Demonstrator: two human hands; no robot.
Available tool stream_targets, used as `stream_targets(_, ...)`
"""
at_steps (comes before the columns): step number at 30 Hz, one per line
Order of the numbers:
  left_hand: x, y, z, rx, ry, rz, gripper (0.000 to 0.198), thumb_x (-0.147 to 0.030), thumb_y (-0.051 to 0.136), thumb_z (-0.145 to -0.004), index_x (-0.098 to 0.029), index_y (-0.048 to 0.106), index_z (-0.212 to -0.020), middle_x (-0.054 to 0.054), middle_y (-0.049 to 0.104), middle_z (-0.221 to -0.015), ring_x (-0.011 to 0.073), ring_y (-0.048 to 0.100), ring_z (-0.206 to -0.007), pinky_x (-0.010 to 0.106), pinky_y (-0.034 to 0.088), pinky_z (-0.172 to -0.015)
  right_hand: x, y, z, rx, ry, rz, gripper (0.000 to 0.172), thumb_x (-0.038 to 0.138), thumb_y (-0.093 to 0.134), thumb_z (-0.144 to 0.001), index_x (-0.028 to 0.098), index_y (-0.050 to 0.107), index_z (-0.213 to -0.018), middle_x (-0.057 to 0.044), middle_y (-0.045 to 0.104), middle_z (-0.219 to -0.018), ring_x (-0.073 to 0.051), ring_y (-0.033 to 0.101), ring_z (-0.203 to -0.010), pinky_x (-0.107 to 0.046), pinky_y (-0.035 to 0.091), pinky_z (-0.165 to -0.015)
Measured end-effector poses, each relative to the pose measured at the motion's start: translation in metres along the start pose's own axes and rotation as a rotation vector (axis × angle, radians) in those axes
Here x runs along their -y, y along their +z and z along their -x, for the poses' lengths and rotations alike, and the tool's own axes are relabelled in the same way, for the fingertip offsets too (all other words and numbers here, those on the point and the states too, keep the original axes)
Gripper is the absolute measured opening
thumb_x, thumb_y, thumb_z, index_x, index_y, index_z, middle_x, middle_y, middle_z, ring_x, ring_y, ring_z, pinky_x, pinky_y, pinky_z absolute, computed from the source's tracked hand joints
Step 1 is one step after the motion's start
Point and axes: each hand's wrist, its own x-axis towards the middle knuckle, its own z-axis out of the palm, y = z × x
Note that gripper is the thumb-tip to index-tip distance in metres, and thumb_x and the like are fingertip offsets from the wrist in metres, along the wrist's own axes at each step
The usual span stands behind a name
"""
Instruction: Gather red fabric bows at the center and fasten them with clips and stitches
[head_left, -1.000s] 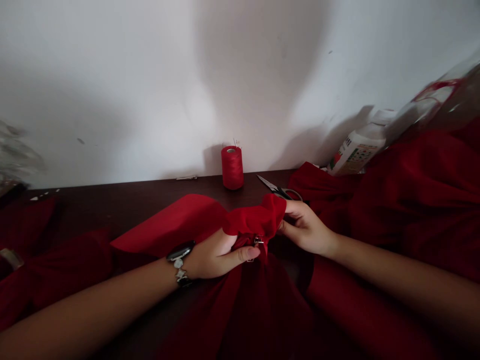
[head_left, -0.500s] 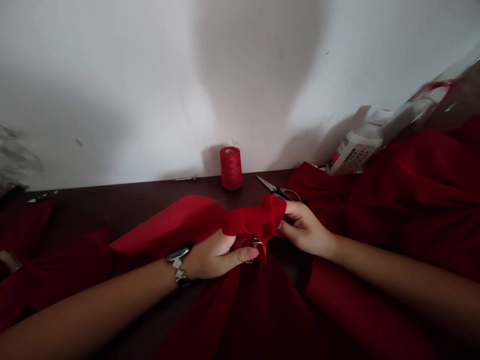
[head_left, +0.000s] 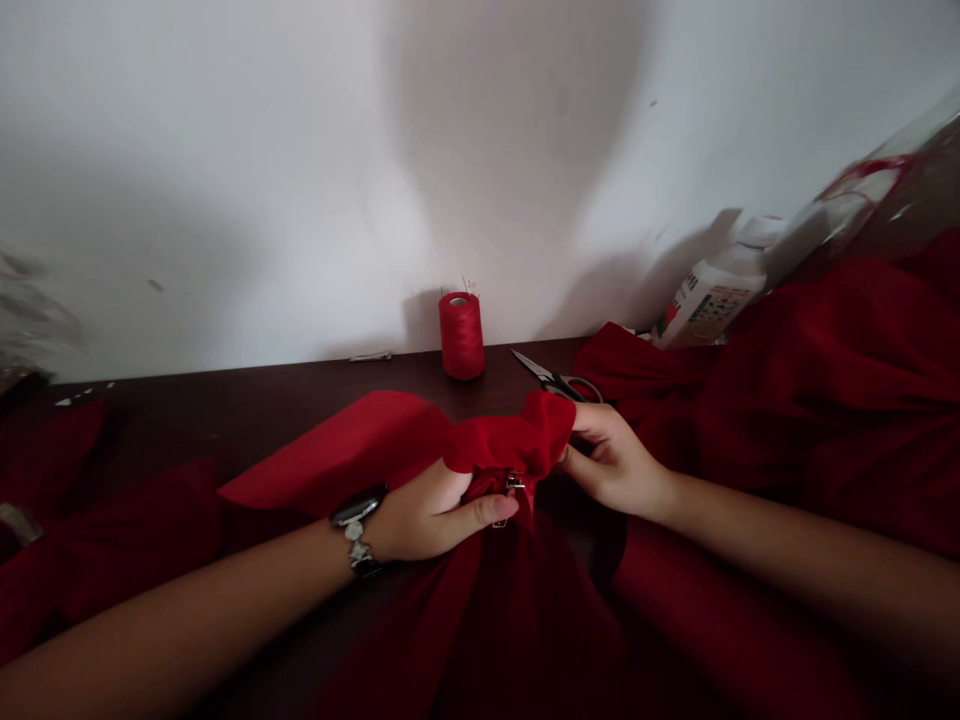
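Red cloth (head_left: 510,440) bunches up in front of the spool (head_left: 461,335), above the dark table (head_left: 187,420). The left hand (head_left: 427,515) clenches it, thumb just beside a small metal clasp (head_left: 514,482). The right hand (head_left: 615,460) pinches its upper fold. Scissors (head_left: 555,378) lie right of the spool, near the right hand.

a sewing workspace, dark bench (head_left: 225,420), white wall (head_left: 225,180), red thread spool (head_left: 462,336), scissors (head_left: 556,378), heaped red cloth (head_left: 825,400)
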Motion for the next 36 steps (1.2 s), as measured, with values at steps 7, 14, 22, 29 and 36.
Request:
stream_targets(7, -0.0016, -0.0012, -0.0007, -0.037, 0.008, 0.020, 0.035, -0.042, 0.043, -0.091, -0.016, 0.045, -0.114, 0.009, 0.059, -0.110, 0.0218, 0.055, -0.101, 0.035, 0.042, -0.095, -0.0010, -0.0016, -0.0010, -0.023, 0.014, -0.034, 0.014, 0.024, 0.058, -0.087, 0.015, 0.067, -0.081, -0.002, 0.065, -0.070, -0.010, 0.056, -0.062, -0.021, 0.048, -0.061)
stream_targets(14, -0.0015, -0.0011, -0.0001, -0.009, -0.003, -0.009, 0.031, -0.043, 0.043, -0.091, -0.016, 0.049, -0.105, 0.008, 0.060, -0.101, 0.0199, 0.056, -0.091, 0.034, 0.046, -0.087, 0.0007, -0.0024, -0.0001, -0.001, -0.039, 0.088, 0.017, 0.024, 0.055, -0.089, 0.016, 0.067, -0.081, -0.003, 0.064, -0.068, -0.011, 0.057, -0.063, -0.021, 0.046, -0.059)
stream_targets(22, -0.0002, -0.0016, -0.0012, -0.034, 0.066, 0.019, 0.018, -0.033, 0.047, -0.090, -0.017, 0.048, -0.097, 0.007, 0.061, -0.099, 0.0200, 0.056, -0.097, 0.033, 0.044, -0.091, 0.0014, -0.0018, 0.0016, -0.073, -0.039, 0.120, 0.010, 0.016, 0.057, -0.084, 0.016, 0.065, -0.079, -0.002, 0.065, -0.071, -0.010, 0.053, -0.057, -0.020, 0.044, -0.057)
stream_targets(29, -0.0007, -0.0020, -0.0010, -0.001, 0.062, 0.023, 0.026, -0.035, 0.047, -0.090, -0.015, 0.050, -0.106, 0.010, 0.060, -0.112, 0.0208, 0.055, -0.103, 0.033, 0.042, -0.095, 0.0005, -0.0051, 0.0010, 0.002, -0.099, 0.150, 0.021, 0.003, 0.052, -0.080, 0.018, 0.066, -0.081, -0.001, 0.062, -0.067, -0.010, 0.051, -0.059, -0.020, 0.041, -0.056)
stream_targets(36, 0.0020, -0.0021, -0.0013, 0.014, 0.068, 0.050, 0.031, -0.040, 0.047, -0.090, -0.014, 0.051, -0.107, 0.010, 0.062, -0.110, 0.0216, 0.056, -0.106, 0.034, 0.040, -0.097, 0.0011, -0.0031, 0.0024, 0.022, -0.088, 0.121, 0.016, 0.010, 0.053, -0.085, 0.018, 0.067, -0.083, -0.001, 0.061, -0.067, -0.010, 0.051, -0.059, -0.020, 0.041, -0.056)
